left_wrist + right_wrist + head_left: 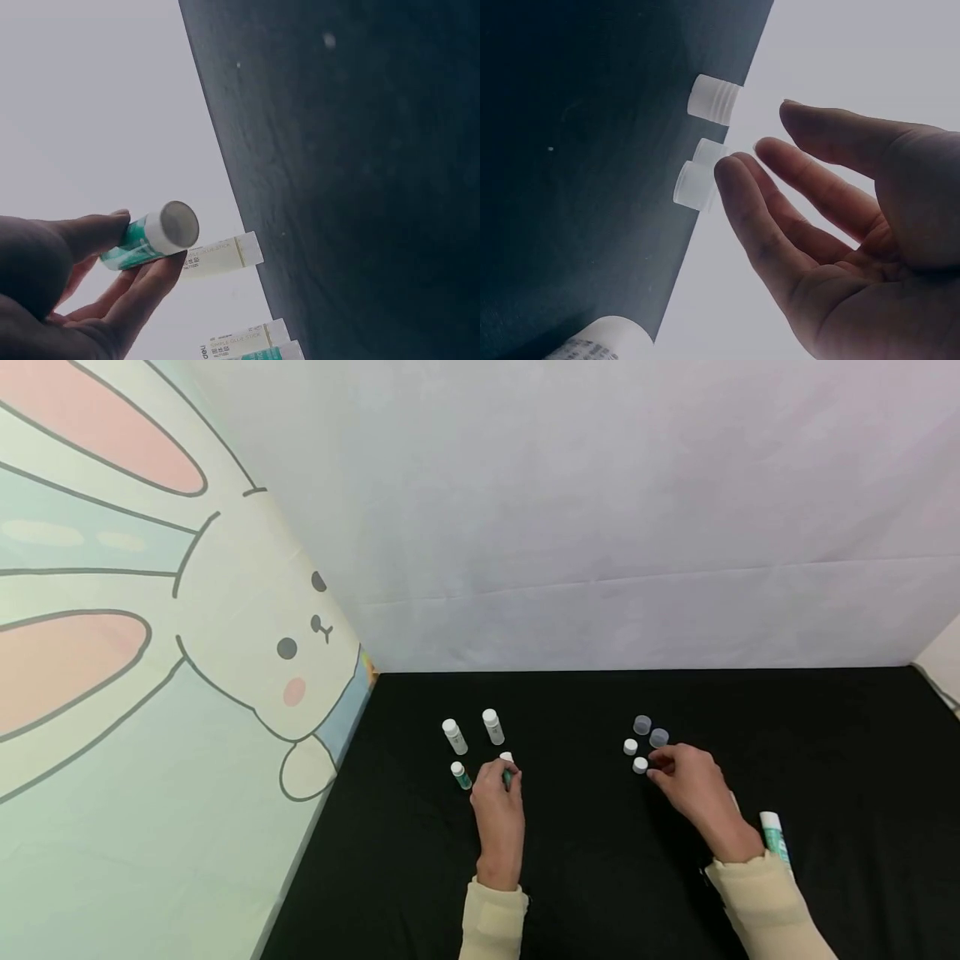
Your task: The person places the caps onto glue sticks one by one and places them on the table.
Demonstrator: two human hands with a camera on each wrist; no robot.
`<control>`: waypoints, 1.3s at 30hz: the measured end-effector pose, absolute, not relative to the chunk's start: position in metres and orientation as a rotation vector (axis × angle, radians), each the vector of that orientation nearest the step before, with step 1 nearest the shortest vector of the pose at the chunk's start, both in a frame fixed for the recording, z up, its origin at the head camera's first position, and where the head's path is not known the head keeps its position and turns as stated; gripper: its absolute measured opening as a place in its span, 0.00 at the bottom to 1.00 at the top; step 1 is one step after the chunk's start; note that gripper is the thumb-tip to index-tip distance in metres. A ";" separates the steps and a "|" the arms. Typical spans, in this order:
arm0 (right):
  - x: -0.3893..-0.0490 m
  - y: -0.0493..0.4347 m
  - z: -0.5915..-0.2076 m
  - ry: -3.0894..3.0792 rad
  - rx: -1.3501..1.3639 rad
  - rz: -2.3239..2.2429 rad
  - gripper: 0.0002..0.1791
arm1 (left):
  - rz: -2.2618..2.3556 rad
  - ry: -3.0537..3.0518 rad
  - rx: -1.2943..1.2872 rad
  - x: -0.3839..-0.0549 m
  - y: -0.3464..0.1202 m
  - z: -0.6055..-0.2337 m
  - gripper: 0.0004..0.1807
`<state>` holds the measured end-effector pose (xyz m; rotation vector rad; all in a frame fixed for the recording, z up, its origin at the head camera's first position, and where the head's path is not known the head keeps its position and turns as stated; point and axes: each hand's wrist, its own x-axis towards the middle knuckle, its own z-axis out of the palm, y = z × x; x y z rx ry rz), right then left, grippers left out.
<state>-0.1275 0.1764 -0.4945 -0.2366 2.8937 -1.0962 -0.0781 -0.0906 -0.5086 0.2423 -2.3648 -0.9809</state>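
Observation:
My left hand (pixel 498 822) pinches a small green glue stick (pixel 133 246) with a white end between thumb and fingers. Beside that hand a similar green glue stick (pixel 461 776) stands on the black cloth. Just behind are two white-topped glue sticks (pixel 455 737), labelled as glue sticks in the left wrist view. On the right side, my right hand (pixel 696 789) has its thumb and fingers apart, with nothing between them. Closest to its fingertips is a white cap (pixel 640 765), near another white cap (pixel 630 747). Two translucent caps (pixel 642 725) lie slightly farther back.
A larger green-and-white glue stick (pixel 775 832) lies by the right sleeve, partly covered. Something white shows behind the right wrist, mostly hidden. Black cloth (pixel 577 827) covers the table, which meets a pale backdrop (pixel 600 510) and a rabbit-print sheet (pixel 225 635) at left.

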 end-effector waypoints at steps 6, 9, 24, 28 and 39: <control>-0.130 0.174 -0.498 2.888 -0.241 -1.100 0.13 | -0.998 -2.386 0.238 -0.078 -0.088 -0.507 0.10; -0.131 0.173 -0.500 2.889 -0.236 -1.107 0.13 | -1.008 -2.396 0.243 -0.078 -0.087 -0.507 0.11; -0.138 0.165 -0.504 2.893 -0.205 -1.121 0.12 | -1.132 -2.423 0.262 -0.077 -0.081 -0.505 0.15; -0.139 0.162 -0.505 2.912 -0.240 -1.120 0.10 | -1.151 -2.435 0.262 -0.077 -0.079 -0.505 0.16; -0.142 0.159 -0.510 2.967 -0.250 -1.107 0.05 | -1.151 -2.453 0.237 -0.075 -0.075 -0.504 0.14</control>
